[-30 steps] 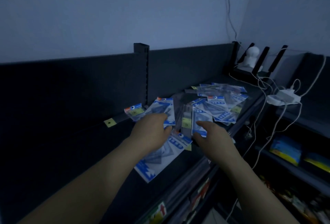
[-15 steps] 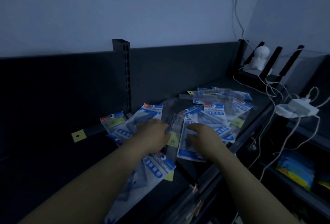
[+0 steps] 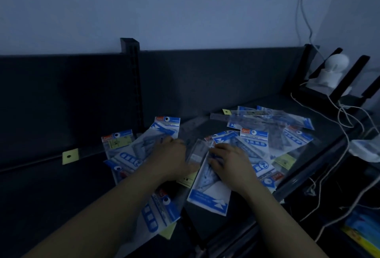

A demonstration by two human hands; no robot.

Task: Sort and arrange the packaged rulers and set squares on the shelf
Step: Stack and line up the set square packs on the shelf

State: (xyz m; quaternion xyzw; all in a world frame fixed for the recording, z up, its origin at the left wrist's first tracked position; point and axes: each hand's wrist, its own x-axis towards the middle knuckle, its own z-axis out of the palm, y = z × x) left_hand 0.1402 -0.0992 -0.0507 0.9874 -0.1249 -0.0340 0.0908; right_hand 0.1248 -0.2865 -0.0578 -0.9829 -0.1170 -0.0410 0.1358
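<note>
Both hands have pushed further onto the heap than a second ago, closing in on its middle. Nearest me, one set square packet [image 3: 162, 212] lies under my left forearm near the front edge of the shelf [image 3: 222, 229], and a white-backed packet [image 3: 207, 195] lies under my right hand [image 3: 231, 165]. That hand's fingers bend onto the packet's far end; whether they pinch it I cannot tell. My left hand [image 3: 171, 158] rests released, fingers laid over the packets on that side. Between the two hands lies a narrow clear ruler sleeve [image 3: 195, 150]. Beyond, more packets fan out to a far pile [image 3: 267, 120] near the back panel [image 3: 205, 76]. I judge them light, flat and fairly stiff, but the glossy film should slide, so I would pinch one by its card header rather than drag it from the middle.
</note>
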